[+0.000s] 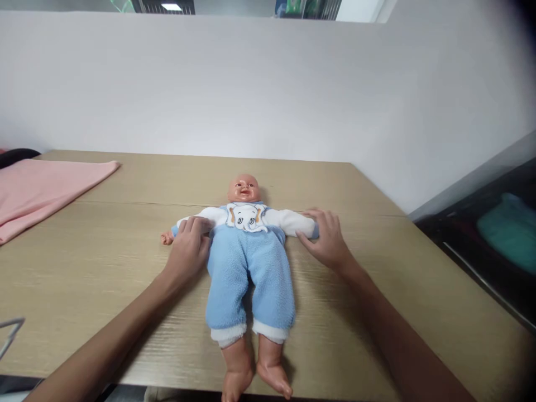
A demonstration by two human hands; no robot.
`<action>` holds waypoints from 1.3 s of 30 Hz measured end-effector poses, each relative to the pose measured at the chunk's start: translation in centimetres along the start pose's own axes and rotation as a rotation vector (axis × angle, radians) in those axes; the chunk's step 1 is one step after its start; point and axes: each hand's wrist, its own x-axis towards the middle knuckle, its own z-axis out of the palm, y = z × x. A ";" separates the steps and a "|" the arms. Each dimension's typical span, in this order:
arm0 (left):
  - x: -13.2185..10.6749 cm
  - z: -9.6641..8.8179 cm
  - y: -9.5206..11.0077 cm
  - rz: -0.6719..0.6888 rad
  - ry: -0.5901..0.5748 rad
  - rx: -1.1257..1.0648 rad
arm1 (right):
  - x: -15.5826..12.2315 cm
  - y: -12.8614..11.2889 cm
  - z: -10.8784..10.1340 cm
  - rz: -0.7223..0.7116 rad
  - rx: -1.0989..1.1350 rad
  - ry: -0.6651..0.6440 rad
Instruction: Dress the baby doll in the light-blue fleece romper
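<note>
A baby doll (pixel 250 268) lies on its back on the wooden table, arms spread wide and head away from me. It wears a blue fleece outfit with white sleeves and an elephant face on the chest; its bare feet reach the near table edge. My left hand (pixel 190 243) is closed over the sleeve on the left, and the doll's small hand (pixel 167 238) sticks out beyond it. On the other side, my right hand (pixel 326 237) has its thumb and fingers around the blue cuff of the white sleeve (pixel 291 222), covering the doll's other hand.
A pink cloth (pixel 50 184) lies at the table's far left. White wire (pixel 12 332) pokes in at the left edge. Behind the table (pixel 146 178) rises a pale wall (pixel 209 89). On the right, beyond the table, is a black container (pixel 473 245) with a teal item (pixel 508 231).
</note>
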 end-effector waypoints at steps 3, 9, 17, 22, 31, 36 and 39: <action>1.2 -0.8 2.8 0.084 0.026 -0.032 | 0.2 3.6 -1.9 0.005 0.101 -0.158; 5.8 2.7 8.8 0.348 -0.212 -0.190 | 0.3 3.6 -3.5 0.201 0.359 -0.112; 10.3 8.2 11.2 0.338 -0.293 -0.004 | 1.3 -6.2 -1.0 0.308 0.989 0.076; 10.0 6.9 9.2 0.119 -0.082 -0.420 | -0.3 -6.0 1.3 0.330 0.921 -0.039; 9.3 3.9 6.5 -0.235 0.286 -0.919 | 0.5 -10.0 6.8 0.411 1.212 -0.253; 9.4 3.3 4.5 -0.349 0.453 -1.080 | 2.5 -12.9 8.4 0.475 1.294 -0.278; 9.5 3.2 2.9 -0.459 0.523 -1.200 | 3.6 -14.1 9.3 0.402 1.243 -0.324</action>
